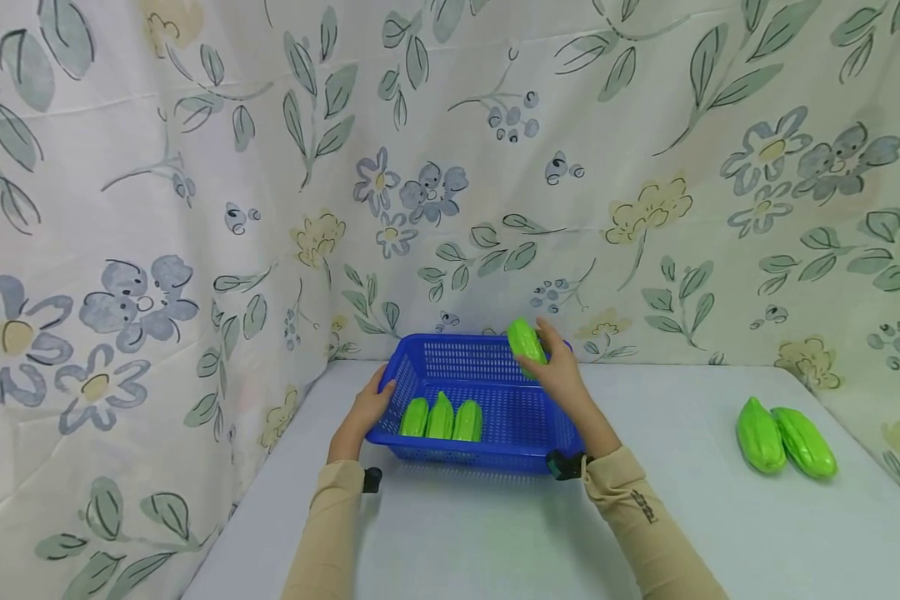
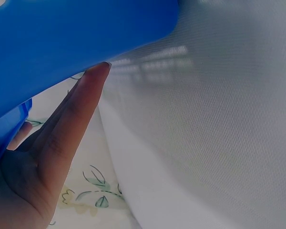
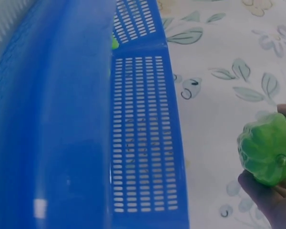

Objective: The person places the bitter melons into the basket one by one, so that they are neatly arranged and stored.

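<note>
A blue plastic basket (image 1: 461, 450) with slotted walls stands on the table. My left hand (image 1: 367, 408) holds its left rim; in the left wrist view, a finger (image 2: 81, 109) reaches up to the basket's underside. My right hand (image 1: 558, 371) grips a bright green, ridged gourd-like vegetable (image 1: 525, 343), raised over the basket's back right part. The right wrist view shows its lobed end (image 3: 264, 150) between thumb and fingers. Three similar green vegetables (image 1: 440, 419) lie side by side in the basket's left half.
Two more green vegetables (image 1: 761, 435) lie together on the white table (image 1: 667, 517), far to the right. A floral cloth (image 1: 480, 208) hangs behind the table and along its left side. The basket's back rim is close to the cloth.
</note>
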{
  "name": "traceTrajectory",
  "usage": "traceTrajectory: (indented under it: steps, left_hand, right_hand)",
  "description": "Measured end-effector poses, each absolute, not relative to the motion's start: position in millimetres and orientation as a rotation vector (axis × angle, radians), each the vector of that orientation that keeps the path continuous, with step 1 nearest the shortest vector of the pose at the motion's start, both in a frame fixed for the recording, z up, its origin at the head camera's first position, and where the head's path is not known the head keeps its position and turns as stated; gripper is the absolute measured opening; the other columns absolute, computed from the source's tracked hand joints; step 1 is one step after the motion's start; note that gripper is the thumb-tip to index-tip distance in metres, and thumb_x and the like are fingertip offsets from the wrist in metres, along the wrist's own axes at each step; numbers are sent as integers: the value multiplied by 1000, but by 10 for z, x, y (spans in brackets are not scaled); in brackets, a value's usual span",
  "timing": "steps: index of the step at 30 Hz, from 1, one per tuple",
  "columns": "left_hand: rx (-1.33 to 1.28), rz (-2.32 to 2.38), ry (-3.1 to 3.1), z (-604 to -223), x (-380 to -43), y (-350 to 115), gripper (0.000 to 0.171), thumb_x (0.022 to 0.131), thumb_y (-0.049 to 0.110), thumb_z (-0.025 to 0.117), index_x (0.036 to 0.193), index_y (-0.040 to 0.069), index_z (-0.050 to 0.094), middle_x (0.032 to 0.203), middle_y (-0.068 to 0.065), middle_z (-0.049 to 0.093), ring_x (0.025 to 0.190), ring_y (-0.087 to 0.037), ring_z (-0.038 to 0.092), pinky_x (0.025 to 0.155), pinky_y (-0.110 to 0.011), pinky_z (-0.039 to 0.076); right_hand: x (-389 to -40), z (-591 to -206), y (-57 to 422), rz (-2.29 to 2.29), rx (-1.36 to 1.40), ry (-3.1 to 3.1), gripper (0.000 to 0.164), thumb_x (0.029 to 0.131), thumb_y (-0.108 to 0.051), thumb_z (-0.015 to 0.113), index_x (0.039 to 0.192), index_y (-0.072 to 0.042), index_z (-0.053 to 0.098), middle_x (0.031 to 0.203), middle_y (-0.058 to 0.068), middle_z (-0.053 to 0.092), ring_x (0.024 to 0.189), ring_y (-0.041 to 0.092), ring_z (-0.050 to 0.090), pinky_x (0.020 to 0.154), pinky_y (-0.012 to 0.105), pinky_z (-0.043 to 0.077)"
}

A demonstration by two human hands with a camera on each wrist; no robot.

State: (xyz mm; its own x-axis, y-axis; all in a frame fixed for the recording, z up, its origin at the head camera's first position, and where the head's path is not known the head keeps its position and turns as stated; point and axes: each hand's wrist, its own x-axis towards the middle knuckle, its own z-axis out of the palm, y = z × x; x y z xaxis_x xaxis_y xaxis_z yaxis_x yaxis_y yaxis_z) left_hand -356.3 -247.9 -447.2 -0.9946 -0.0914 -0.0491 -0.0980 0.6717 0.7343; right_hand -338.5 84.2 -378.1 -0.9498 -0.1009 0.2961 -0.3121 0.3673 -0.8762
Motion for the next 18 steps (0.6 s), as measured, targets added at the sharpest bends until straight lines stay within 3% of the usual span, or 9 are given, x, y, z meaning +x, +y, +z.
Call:
traceTrajectory:
  steps: [18]
  left_hand:
    - [-159,1256,2869,-4478,-3578,-2485,59,105,34,35,157,13,17,157,-25,28,142,-50,29,113,-66,28]
  right_hand:
    - [-3425,-3875,719,1614,349,-2523,77,95,-15,63,156,-4,17,155,26,32,142,44,34,111,55,39]
